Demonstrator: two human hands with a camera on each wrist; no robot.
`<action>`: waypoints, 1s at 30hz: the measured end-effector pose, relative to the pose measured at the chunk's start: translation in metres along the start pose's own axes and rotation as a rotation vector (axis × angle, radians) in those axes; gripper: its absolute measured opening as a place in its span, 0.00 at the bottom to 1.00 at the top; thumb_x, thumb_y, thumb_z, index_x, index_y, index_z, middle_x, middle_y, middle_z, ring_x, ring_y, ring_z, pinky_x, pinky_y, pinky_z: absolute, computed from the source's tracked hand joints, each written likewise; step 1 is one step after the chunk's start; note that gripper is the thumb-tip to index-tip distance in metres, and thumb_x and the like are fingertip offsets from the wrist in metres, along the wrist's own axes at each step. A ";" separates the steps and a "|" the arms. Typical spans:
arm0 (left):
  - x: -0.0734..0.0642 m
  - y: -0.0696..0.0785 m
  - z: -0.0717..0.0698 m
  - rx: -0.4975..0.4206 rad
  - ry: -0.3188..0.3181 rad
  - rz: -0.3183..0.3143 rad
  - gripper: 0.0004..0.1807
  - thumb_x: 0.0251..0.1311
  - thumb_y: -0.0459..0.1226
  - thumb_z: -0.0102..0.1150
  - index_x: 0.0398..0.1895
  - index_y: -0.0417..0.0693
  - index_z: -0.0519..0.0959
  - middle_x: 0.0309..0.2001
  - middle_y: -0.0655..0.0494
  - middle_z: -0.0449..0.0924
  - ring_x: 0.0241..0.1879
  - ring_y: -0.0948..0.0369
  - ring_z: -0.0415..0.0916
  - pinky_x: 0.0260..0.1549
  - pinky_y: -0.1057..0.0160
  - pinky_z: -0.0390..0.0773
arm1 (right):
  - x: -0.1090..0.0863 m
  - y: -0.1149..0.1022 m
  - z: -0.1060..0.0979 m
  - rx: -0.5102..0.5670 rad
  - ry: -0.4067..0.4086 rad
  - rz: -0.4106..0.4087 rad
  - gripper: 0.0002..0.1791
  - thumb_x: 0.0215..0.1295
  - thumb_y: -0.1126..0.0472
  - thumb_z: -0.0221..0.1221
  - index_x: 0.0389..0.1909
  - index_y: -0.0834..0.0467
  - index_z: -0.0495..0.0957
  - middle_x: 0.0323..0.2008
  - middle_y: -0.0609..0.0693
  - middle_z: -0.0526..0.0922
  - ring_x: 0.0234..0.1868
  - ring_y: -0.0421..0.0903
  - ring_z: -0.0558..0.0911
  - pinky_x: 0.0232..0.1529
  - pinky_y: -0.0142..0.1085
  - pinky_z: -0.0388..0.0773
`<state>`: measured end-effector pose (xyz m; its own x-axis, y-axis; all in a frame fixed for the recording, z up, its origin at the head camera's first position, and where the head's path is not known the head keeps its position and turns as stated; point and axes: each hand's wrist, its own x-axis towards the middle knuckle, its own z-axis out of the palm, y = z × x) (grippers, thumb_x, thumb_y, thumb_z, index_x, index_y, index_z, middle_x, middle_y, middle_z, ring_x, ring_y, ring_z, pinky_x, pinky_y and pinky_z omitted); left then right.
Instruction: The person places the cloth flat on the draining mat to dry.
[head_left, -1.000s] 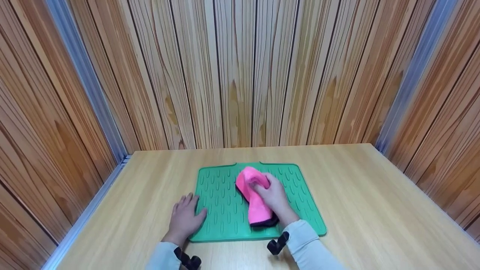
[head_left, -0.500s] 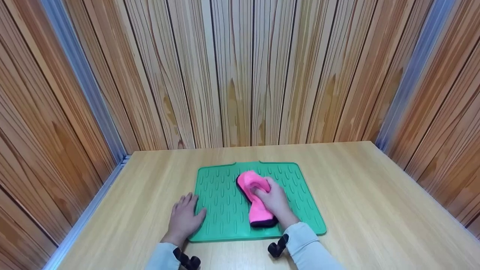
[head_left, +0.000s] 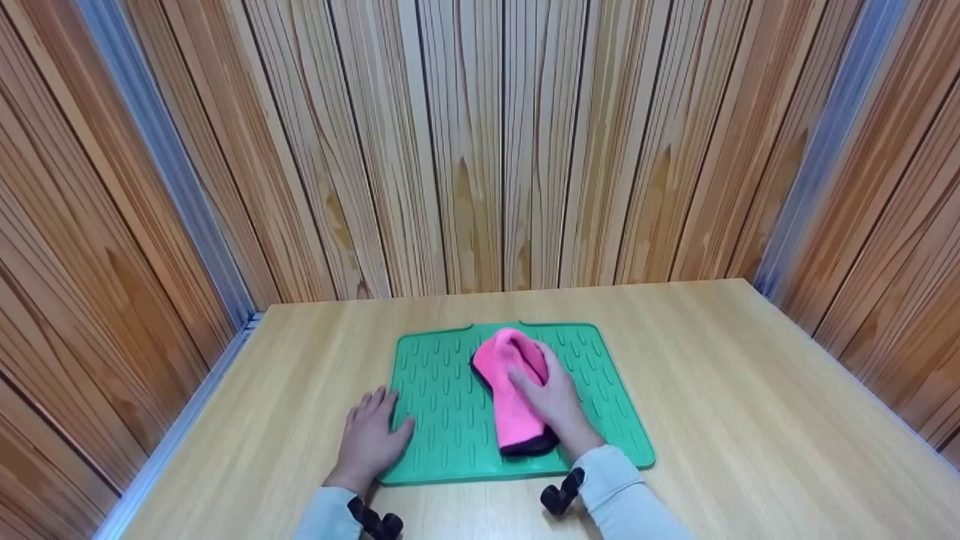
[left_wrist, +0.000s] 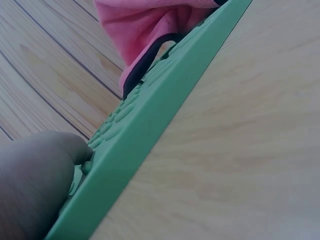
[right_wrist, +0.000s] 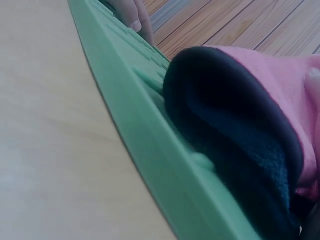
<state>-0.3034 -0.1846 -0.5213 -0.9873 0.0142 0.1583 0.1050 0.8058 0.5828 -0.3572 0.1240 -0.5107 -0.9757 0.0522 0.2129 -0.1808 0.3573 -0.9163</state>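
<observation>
My right hand [head_left: 553, 391] grips a bunched pink cloth [head_left: 516, 424] with dark edging, over the right half of a green ridged mat [head_left: 442, 439]. The thumb lies across the pink side; the other fingers are partly hidden by the folds. In the right wrist view the cloth [right_wrist: 275, 75] shows a dark fuzzy underside, its folded end against the mat's near edge. My left hand [head_left: 371, 441] rests at the mat's left edge, fingers straight and spread, thumb on the mat. The left wrist view shows part of this hand [left_wrist: 37, 175] on the mat's rim.
The mat lies on a light wooden table [head_left: 750, 420]. Wood-plank panels [head_left: 480, 150] stand behind and at both sides, with metal posts [head_left: 180, 165] in the corners. A black wrist-camera mount [head_left: 562, 491] sits at each cuff.
The right hand and cloth dipped slightly toward me, then moved away again, and the cloth's top fold opened out wider. The left hand has stayed in place.
</observation>
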 end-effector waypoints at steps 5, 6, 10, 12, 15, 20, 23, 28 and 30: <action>-0.001 0.001 0.000 -0.017 0.011 0.000 0.39 0.76 0.46 0.63 0.82 0.32 0.71 0.85 0.26 0.63 0.87 0.27 0.56 0.88 0.26 0.53 | -0.002 -0.003 -0.006 0.014 -0.011 -0.046 0.42 0.79 0.51 0.69 0.86 0.60 0.66 0.79 0.68 0.77 0.81 0.67 0.76 0.84 0.63 0.72; -0.001 0.001 0.001 -0.019 0.014 0.000 0.39 0.76 0.46 0.63 0.82 0.33 0.71 0.85 0.26 0.63 0.88 0.27 0.55 0.88 0.26 0.53 | -0.003 -0.003 -0.008 0.015 -0.017 -0.055 0.41 0.80 0.51 0.68 0.86 0.60 0.66 0.79 0.68 0.77 0.82 0.67 0.76 0.84 0.63 0.72; -0.001 0.003 0.002 -0.032 0.029 0.000 0.38 0.76 0.46 0.63 0.82 0.34 0.71 0.86 0.25 0.61 0.88 0.27 0.54 0.88 0.26 0.52 | -0.005 -0.003 -0.014 0.030 -0.040 -0.073 0.40 0.81 0.54 0.67 0.86 0.63 0.65 0.80 0.69 0.75 0.84 0.69 0.73 0.86 0.63 0.69; -0.002 0.005 0.003 -0.026 0.038 0.011 0.38 0.75 0.46 0.63 0.82 0.34 0.72 0.86 0.25 0.62 0.88 0.27 0.55 0.88 0.25 0.52 | -0.006 -0.003 -0.018 0.031 -0.048 -0.077 0.40 0.82 0.55 0.66 0.86 0.64 0.65 0.80 0.70 0.75 0.84 0.69 0.72 0.86 0.63 0.69; -0.003 0.007 0.004 -0.009 0.045 0.031 0.38 0.75 0.47 0.64 0.80 0.34 0.73 0.85 0.25 0.63 0.87 0.26 0.56 0.87 0.24 0.54 | -0.009 -0.002 -0.023 0.020 -0.064 -0.066 0.40 0.82 0.55 0.66 0.87 0.62 0.63 0.81 0.69 0.75 0.85 0.68 0.72 0.86 0.63 0.69; -0.006 0.015 0.006 0.009 0.032 0.050 0.37 0.74 0.49 0.63 0.79 0.35 0.76 0.85 0.28 0.66 0.87 0.27 0.58 0.86 0.22 0.54 | -0.012 0.002 -0.031 -0.002 -0.074 -0.060 0.41 0.82 0.54 0.66 0.88 0.61 0.63 0.80 0.68 0.76 0.84 0.67 0.73 0.86 0.63 0.70; -0.008 0.020 0.009 0.019 0.016 0.056 0.37 0.75 0.50 0.63 0.79 0.36 0.76 0.84 0.29 0.68 0.88 0.29 0.58 0.86 0.22 0.52 | -0.014 0.006 -0.037 -0.016 -0.081 -0.075 0.40 0.82 0.56 0.66 0.87 0.62 0.63 0.79 0.69 0.78 0.83 0.67 0.75 0.85 0.63 0.70; -0.012 0.029 0.015 0.054 -0.007 0.079 0.37 0.75 0.53 0.61 0.78 0.37 0.78 0.83 0.31 0.70 0.87 0.29 0.59 0.86 0.22 0.51 | -0.019 0.008 -0.044 -0.020 -0.100 -0.085 0.39 0.82 0.59 0.66 0.86 0.65 0.65 0.77 0.69 0.79 0.82 0.68 0.76 0.85 0.63 0.71; -0.014 0.033 0.017 0.060 -0.016 0.092 0.37 0.75 0.53 0.61 0.77 0.37 0.78 0.83 0.31 0.71 0.87 0.29 0.60 0.86 0.21 0.51 | -0.021 0.009 -0.046 -0.024 -0.105 -0.090 0.37 0.82 0.60 0.65 0.85 0.65 0.66 0.76 0.69 0.80 0.81 0.68 0.77 0.84 0.64 0.71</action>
<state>-0.2883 -0.1478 -0.5181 -0.9758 0.0986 0.1954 0.1880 0.8349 0.5173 -0.3327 0.1695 -0.5081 -0.9634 -0.0783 0.2564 -0.2667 0.3785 -0.8864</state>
